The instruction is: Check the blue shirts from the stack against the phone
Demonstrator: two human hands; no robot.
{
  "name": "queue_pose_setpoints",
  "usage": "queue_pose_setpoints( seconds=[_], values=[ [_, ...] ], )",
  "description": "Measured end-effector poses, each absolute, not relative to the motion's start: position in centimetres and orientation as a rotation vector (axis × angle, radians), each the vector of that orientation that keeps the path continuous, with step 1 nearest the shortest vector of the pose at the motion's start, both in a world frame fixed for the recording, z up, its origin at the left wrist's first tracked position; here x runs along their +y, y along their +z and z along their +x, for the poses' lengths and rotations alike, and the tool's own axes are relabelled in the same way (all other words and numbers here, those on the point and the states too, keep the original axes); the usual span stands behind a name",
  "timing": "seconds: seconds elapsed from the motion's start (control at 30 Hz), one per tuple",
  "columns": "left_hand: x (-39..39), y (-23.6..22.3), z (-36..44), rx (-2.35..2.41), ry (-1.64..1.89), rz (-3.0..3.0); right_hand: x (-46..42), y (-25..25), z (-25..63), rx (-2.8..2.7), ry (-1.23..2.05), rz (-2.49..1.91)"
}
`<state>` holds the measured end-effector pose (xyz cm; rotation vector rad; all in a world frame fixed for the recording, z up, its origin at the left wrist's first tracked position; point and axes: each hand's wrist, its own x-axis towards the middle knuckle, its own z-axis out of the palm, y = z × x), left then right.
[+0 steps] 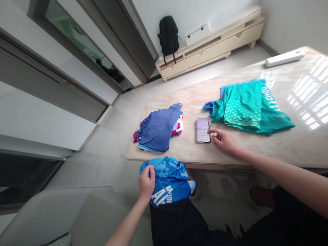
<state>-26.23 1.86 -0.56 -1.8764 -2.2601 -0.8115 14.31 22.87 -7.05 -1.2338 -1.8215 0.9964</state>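
Marbled tabletop (190,106), right hand (224,141) at phone (203,133) (lit), left hand (147,183) gripping blue garment (174,181)

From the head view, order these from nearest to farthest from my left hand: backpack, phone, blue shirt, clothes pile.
From the left hand:
1. Blue shirt: in its grip.
2. Clothes pile: table's left end.
3. Phone: on the table, right of the pile.
4. Backpack: beyond the table, on the cabinet.

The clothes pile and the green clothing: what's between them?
In the head view, a phone lies on the table between the clothes pile and the green clothing, with the right hand at its edge.
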Motion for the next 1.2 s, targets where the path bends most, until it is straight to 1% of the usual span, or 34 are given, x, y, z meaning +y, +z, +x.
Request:
queue_pose_setpoints(
  seconds=[1.2],
  values=[
    [1.88,-0.47,-26.13,-2.273,-0.81,-1.873,23.01,-7.42,14.22,-1.852,0.977,-1.253]
  ],
)
